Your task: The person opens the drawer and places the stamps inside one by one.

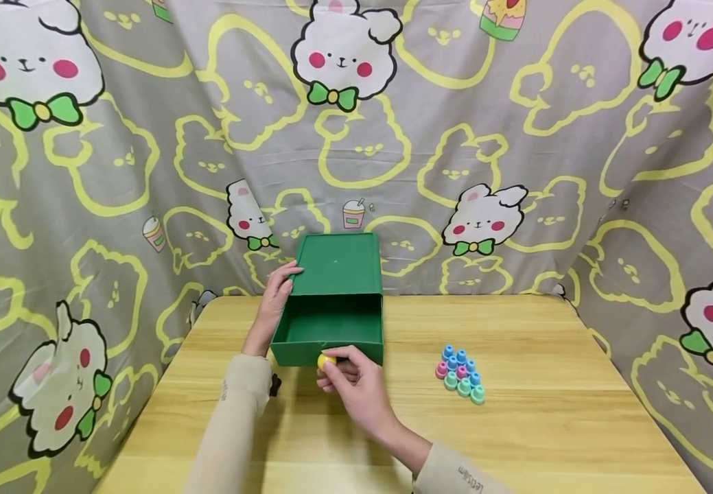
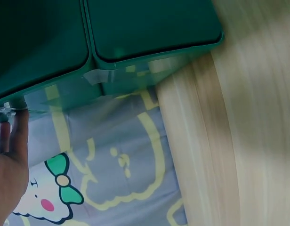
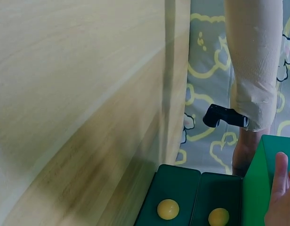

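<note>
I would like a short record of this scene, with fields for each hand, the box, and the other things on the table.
left hand: rests against the left side of the green box, fingers straight
right hand: pinches the yellow knob on the drawer front
green box: at the back of the wooden table, drawer pulled out, looks empty in the head view
small pegs: pink, blue and mint, clustered to the right of the box
backdrop: grey cloth with cartoon rabbits

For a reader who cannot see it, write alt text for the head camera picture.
A person's right hand pinches the yellow knob of an open green drawer pulled out of a green box, which the left hand touches at its side. Small pastel pegs sit clustered on the wooden table.
</note>
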The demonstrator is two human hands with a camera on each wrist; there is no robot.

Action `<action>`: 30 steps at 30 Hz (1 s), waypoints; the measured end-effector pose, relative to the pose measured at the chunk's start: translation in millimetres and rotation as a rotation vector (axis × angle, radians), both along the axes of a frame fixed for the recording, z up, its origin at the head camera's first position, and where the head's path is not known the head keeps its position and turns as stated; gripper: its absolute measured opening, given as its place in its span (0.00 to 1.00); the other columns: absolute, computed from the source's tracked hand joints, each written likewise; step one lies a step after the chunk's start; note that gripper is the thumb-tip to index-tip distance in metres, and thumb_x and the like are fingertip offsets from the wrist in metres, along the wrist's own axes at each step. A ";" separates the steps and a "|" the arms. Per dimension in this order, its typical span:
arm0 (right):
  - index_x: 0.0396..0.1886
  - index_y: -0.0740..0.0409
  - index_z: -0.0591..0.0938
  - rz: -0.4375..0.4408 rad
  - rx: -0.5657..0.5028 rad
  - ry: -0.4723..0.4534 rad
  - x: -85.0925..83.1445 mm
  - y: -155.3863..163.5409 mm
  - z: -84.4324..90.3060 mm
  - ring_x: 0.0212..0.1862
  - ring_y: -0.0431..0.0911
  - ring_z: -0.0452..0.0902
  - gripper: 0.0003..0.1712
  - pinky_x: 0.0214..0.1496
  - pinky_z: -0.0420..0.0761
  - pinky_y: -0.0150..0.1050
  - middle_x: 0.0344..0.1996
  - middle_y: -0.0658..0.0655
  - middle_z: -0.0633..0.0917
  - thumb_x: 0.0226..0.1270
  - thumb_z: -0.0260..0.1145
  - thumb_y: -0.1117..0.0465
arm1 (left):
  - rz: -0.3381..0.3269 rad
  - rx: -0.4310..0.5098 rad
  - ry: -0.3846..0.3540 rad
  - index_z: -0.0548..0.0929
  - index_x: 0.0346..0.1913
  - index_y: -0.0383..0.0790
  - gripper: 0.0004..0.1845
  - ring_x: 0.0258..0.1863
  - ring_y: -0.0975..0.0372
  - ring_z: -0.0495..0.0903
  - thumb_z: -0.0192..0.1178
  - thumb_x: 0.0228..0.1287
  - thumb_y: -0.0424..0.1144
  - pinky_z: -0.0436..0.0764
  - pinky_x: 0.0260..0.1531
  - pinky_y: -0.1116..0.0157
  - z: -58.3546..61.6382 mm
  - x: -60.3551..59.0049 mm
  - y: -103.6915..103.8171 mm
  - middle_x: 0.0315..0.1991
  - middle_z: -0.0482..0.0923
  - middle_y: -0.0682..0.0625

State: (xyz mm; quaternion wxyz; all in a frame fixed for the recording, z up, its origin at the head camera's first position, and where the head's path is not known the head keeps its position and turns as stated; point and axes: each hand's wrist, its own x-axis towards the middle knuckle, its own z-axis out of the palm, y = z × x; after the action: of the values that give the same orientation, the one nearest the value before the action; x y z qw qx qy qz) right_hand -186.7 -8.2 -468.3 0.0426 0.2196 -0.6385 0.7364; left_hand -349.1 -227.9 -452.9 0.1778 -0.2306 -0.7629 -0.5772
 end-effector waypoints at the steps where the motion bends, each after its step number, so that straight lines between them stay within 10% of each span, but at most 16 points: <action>1: 0.55 0.64 0.83 0.000 -0.001 0.001 -0.9 1.0 0.4 0.38 0.56 0.91 0.14 0.41 0.89 0.45 0.39 0.69 0.90 0.76 0.64 0.62 | 0.001 0.001 -0.005 0.76 0.66 0.31 0.19 0.80 0.47 0.52 0.42 0.84 0.36 0.47 0.77 0.42 0.2 -0.8 1.0 0.78 0.62 0.39; 30: 0.55 0.63 0.83 0.023 0.003 -0.016 9.2 7.1 -4.3 0.39 0.53 0.91 0.14 0.41 0.89 0.44 0.41 0.71 0.89 0.77 0.65 0.61 | -0.024 0.028 -0.089 0.74 0.70 0.34 0.21 0.81 0.51 0.52 0.43 0.85 0.39 0.49 0.78 0.43 -0.9 -4.6 0.9 0.80 0.59 0.44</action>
State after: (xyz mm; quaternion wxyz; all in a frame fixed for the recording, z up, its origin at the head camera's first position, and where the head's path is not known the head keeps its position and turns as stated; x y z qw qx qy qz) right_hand -177.4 -1.1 -472.6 0.0289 0.2210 -0.6375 0.7375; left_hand -353.7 -227.0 -453.8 0.1398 -0.2112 -0.7591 -0.5996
